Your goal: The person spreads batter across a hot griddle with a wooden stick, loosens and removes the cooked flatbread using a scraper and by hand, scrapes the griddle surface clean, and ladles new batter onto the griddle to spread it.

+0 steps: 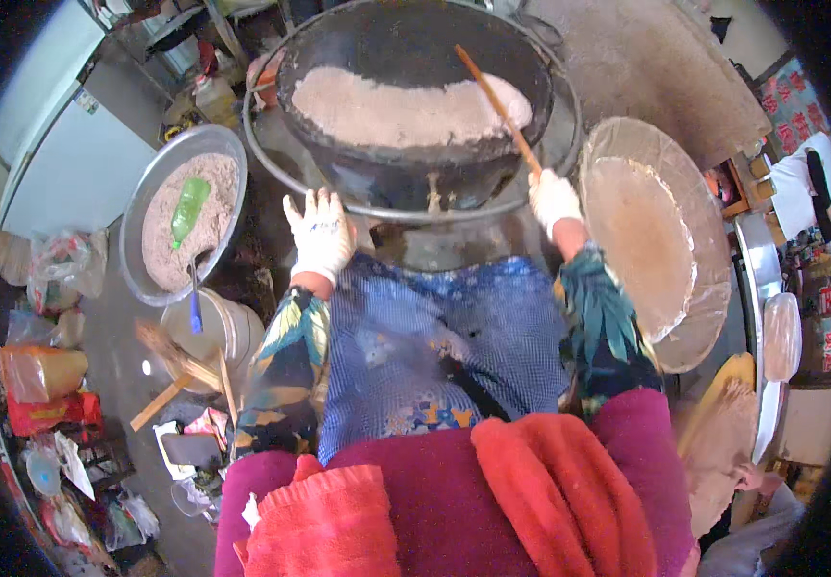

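And here's the right hand (554,200), white-gloved, fingers curled firmly round the near end of a wooden stick (492,101), just by the near-right edge of the big metal ring (415,213) around the black wok (377,178)! The stick slants across the wok toward its far side; whether it touches the pinkish grainy powder (386,111) banked inside, I can't tell. Over to the left hand (323,233), gloved too, fingers spread, nothing in its grasp, right at the ring's near-left edge; contact there is hard to call. Left of the wok, a grey basin (132,231) carries more powder, with a green plastic bottle (189,207) lying on top and a blue-handled scoop (196,310) sticking out over the near rim. Just below that, a pale bucket (239,327) on the floor with wooden strips (158,404) by it, and out right, a wide round lined basket (713,279) with a pale layer inside
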Motion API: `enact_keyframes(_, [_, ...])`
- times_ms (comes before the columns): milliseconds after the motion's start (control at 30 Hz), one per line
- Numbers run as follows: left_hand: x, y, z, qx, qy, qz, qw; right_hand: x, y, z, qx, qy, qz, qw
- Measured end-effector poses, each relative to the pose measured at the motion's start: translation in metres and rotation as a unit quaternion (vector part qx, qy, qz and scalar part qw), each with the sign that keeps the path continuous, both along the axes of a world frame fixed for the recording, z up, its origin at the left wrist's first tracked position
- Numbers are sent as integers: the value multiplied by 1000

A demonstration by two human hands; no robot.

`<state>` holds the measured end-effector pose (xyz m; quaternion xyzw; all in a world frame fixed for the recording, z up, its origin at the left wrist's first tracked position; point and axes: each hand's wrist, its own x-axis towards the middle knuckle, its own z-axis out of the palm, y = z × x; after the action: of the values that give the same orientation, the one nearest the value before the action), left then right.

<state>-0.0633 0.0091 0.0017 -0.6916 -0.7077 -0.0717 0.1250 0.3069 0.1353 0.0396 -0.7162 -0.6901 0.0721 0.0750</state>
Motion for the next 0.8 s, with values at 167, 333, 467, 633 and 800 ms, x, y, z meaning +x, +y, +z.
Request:
enact_keyframes(167, [-23,6,-6,15,-24,34,999,13,-13,-34,-5,-29,52,998])
enact_keyframes(333, [-7,1,26,-27,-29,61,997,-4,-2,-12,31,4,35,999])
enact_keyframes(467, [83,-13,33,11,-131,-127,983,20,1,-28,2,-17,2,1000])
enact_keyframes(633, [73,-24,-3,11,-57,-83,995,-14,5,-2,40,-3,65,997])
enact_keyframes(800, [59,-17,-3,-3,-7,-86,996,11,-3,-12,-61,-19,80,995])
